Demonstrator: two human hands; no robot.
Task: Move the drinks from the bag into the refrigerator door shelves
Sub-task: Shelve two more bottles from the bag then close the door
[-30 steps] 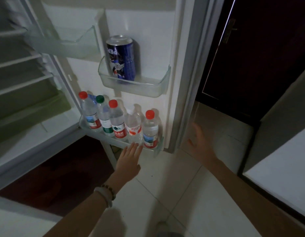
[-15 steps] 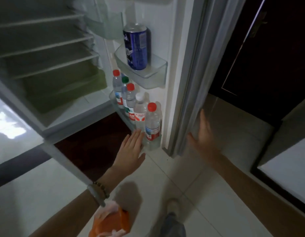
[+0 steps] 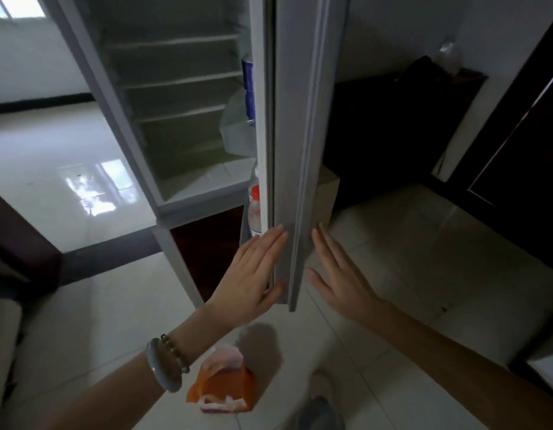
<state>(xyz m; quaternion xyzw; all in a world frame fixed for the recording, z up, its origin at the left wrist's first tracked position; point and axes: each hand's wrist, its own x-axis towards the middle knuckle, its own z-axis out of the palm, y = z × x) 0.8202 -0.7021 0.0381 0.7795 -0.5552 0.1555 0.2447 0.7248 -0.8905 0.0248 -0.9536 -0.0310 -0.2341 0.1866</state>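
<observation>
One orange bag lies slumped on the floor. Beyond, left hand and right hand, each grip spread flat, flank the door edge; bottle and can stand in its shelves. Best swung gently.

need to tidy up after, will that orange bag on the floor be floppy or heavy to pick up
Probably floppy: the orange bag lies crumpled and slumped on the floor tiles. Likely light, since it looks collapsed with no bottle bulge, though its inside is hidden.
</observation>
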